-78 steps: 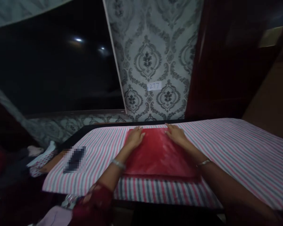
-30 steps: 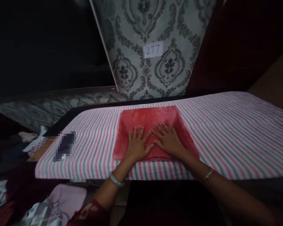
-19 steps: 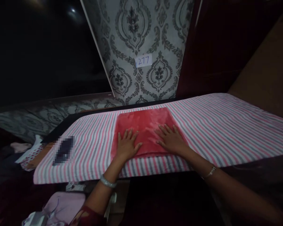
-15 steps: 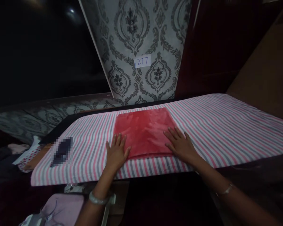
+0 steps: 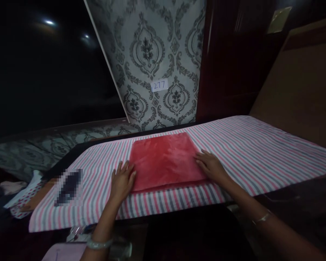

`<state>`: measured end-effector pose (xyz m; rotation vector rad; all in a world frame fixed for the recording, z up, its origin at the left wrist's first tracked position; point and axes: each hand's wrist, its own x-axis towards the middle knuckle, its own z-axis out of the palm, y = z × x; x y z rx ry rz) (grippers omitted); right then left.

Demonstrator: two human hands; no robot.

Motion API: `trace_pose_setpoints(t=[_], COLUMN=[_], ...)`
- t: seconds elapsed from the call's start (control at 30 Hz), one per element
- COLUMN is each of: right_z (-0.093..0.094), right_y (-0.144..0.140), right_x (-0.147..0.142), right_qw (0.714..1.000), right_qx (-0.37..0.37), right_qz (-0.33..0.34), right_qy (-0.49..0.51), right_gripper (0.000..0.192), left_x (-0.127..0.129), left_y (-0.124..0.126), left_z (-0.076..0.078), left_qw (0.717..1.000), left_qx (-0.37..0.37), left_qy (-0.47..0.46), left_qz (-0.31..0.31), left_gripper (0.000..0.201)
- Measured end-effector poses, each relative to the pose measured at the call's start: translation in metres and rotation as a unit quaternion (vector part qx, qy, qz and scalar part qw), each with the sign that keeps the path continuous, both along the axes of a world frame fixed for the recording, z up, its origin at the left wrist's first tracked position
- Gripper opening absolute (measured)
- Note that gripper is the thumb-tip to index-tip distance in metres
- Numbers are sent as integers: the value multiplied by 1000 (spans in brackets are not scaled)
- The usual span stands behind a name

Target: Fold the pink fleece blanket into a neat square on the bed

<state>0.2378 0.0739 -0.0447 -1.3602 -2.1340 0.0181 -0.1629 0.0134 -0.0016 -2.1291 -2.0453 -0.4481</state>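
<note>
A long table covered with a striped cloth (image 5: 260, 152) in pink, grey and white fills the middle of the view, running from the lower left up toward the right. Behind it stands a wall of grey damask wallpaper (image 5: 152, 54), with a large dark panel (image 5: 43, 72) to its left and dark wood to its right. On the cloth, a little left of centre, lies a folded red cloth (image 5: 164, 159), flat and roughly square, its near edge just short of the table's front edge. The left hand (image 5: 122, 179) rests palm down on the striped cloth, fingers spread and flat, its fingertips touching the left edge of the red cloth; it grasps nothing. The right hand (image 5: 210, 166) lies flat too, fingers extended along the red cloth's right edge near the front corner, pressing down and clasping nothing. A pale bangle (image 5: 99, 243) circles the left wrist and a thin bracelet (image 5: 262, 217) the right. A small dark object (image 5: 67, 187), blurred out, sits on the striped cloth well left of the left hand. A white paper tag (image 5: 159, 85) reading 277 is stuck on the wallpaper.
</note>
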Motion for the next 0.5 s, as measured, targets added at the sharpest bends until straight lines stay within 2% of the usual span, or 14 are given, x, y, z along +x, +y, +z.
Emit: trace_pose_setpoints(t=[0.07,0.17,0.27,0.37,0.5], right_z=[27,66,89,88,57], right_y=[17,52,88,114,126], right_x=[-13,-47,-81,-99,-104], right_qw=[1000,995,983,977,974], right_qx=[-9,-57,-121,-135,-136], right_qz=[-22,-45,-87,-125,-146], right_qy=[-18,-75,-110,-107,-107], right_gripper=[46,53,56,55,53], left_x=[16,45,64,68,57], left_y=[19,66,118,152,166], left_z=[22,52,72,70,35], left_qw=[1000,997,991,991,988], left_qx=[-5,-70,-131,-126,-123], left_qy=[3,1,0,-7,-26], left_qz=[-11,-26,9,48,92], left_gripper=[49,59,64,64,64])
